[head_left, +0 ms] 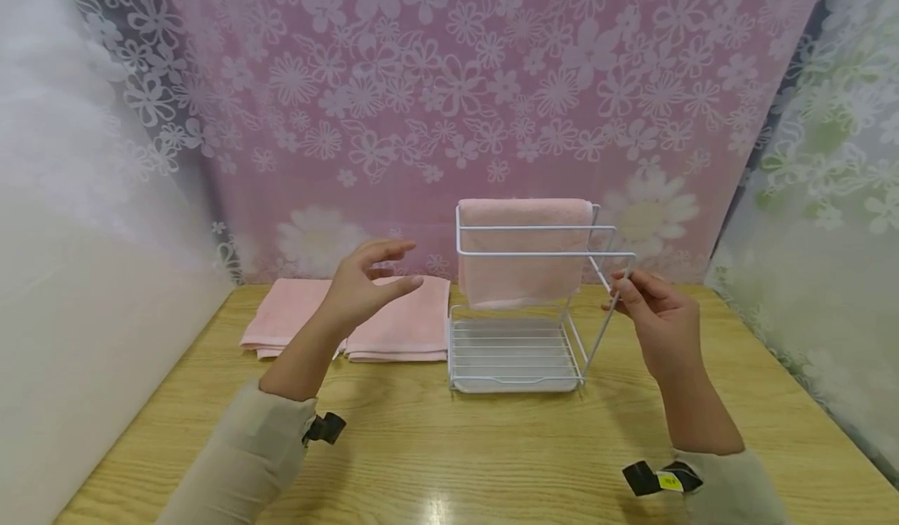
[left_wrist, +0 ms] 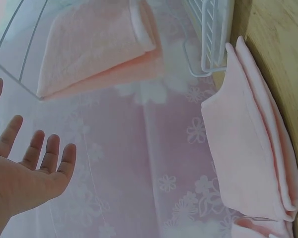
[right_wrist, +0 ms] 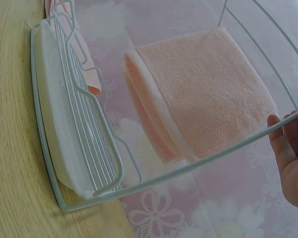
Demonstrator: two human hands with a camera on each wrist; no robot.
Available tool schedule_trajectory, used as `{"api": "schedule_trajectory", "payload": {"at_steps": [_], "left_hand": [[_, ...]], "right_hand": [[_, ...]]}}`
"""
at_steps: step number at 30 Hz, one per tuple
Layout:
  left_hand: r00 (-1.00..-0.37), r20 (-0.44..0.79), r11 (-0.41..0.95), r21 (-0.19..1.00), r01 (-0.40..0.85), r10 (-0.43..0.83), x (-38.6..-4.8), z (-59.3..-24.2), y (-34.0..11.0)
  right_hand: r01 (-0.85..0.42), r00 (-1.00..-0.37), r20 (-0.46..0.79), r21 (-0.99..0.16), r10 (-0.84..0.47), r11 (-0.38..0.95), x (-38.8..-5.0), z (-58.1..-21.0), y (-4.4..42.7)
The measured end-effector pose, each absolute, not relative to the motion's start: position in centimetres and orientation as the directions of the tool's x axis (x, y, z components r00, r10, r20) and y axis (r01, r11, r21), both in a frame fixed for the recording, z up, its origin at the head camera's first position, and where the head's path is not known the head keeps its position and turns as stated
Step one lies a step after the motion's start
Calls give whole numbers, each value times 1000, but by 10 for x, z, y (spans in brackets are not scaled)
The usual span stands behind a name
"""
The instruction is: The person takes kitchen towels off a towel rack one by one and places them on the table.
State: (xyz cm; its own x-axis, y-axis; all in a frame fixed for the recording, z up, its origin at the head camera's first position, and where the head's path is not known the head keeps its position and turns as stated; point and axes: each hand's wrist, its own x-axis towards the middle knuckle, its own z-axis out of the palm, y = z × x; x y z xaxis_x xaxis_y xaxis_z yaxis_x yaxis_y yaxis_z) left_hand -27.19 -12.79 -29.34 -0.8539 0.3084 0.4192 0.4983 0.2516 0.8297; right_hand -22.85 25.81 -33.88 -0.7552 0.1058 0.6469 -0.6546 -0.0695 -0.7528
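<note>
A white wire rack [head_left: 541, 254] stands on the table, with a tray [head_left: 513, 353] under the slats of its base. Over its rearmost top bar hangs a folded pink towel [head_left: 527, 275], which also shows in the right wrist view as a towel [right_wrist: 203, 89] with layered edges. My right hand [head_left: 663, 322] pinches the rack's right upright between thumb and fingers. To the left of the rack my left hand [head_left: 361, 287] is raised in the air, thumb and fingers spread apart. It touches nothing, and the left wrist view shows its palm [left_wrist: 30, 183] upturned beside the rack's top bars.
Two folded pink towels lie on the wooden table [head_left: 421, 447] left of the rack: a nearer one [head_left: 400, 326] beside it and another [head_left: 288, 310] further left. A floral curtain [head_left: 421, 119] stands behind, with pale sheets [head_left: 105, 197] at the sides.
</note>
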Motion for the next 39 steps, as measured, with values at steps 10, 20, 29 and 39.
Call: {"api": "schedule_trajectory", "payload": {"at_steps": [10,20,29,39], "left_hand": [[-846,434,239,826,511,310,-273,-284,-116],[-845,434,267,814,516,312,-275,-271,-108],[-844,442,272,809,521,303,-282,-258,-101],[-846,414,307,801,513,335,-294,-245,-94]], "right_hand": [[-651,-759,643,-751,103,-107,-228,-339,257],[-652,-758,644,-751,102,-106,-228,-339,257],[-656,-754,647,-748,110,-95,-229,-338,257],[-668,-744,660,-740,100,-84,-229,-340,258]]}}
